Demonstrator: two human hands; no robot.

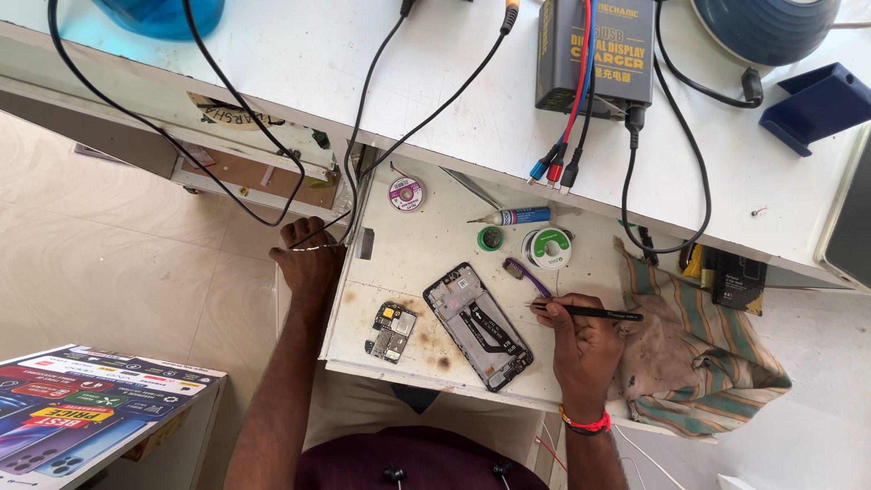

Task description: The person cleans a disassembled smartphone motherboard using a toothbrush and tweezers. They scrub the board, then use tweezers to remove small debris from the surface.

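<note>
A thin black stick tool (590, 313) is held in the right hand (585, 349), with the fingers pinched shut around it, low and right of the middle of the frame; a red band is worn on that wrist; the tool lies flat and points to the left, and its tip is just beside the opened black phone frame (478, 327); the phone frame lies tilted on the stained white counter (426, 245), in the lower middle of the frame. The left hand (308, 259) is laid on the left edge of the counter, with the fingers curled over black cables (354, 136); whether a cable is really gripped cannot be told. A small green and silver circuit board (392, 332) is seen just left of the phone frame, apart from it; a purple toothbrush (526, 275) is seen just above the right hand; two round green and white wire spools (548, 247) are placed above it, near a small blue glue tube (517, 217); a striped dirty cloth (699, 349) is spread at the right; a grey charger box (594, 50) is set on the white upper shelf at the top.
</note>
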